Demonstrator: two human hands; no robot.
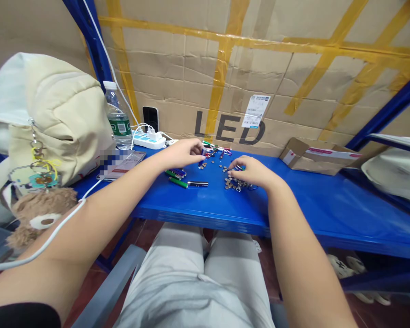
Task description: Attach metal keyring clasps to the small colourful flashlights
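Observation:
My left hand [187, 152] is closed in a pinch at the back of the blue table, on what looks like a small blue tube [202, 161] partly hidden by the fingers. Behind it lies a pile of coloured shiny tubes and metal bits [222, 150]. My right hand [248, 171] has its fingertips drawn together over a heap of small silver discs [229, 183], like button batteries, mixed with metal clips; whether it pinches one is too small to tell. A few more discs [202, 166] lie beneath my left hand. Nearer me rest a green and black tube [187, 183] and several other tubes [176, 174].
On the left stand a cream backpack [61, 105] with a plush bear [44, 212], a water bottle [120, 120] and a power strip [148, 140]. A white cable [59, 239] crosses my left arm. An open cardboard box [316, 157] sits at right, before a taped cardboard wall [177, 82].

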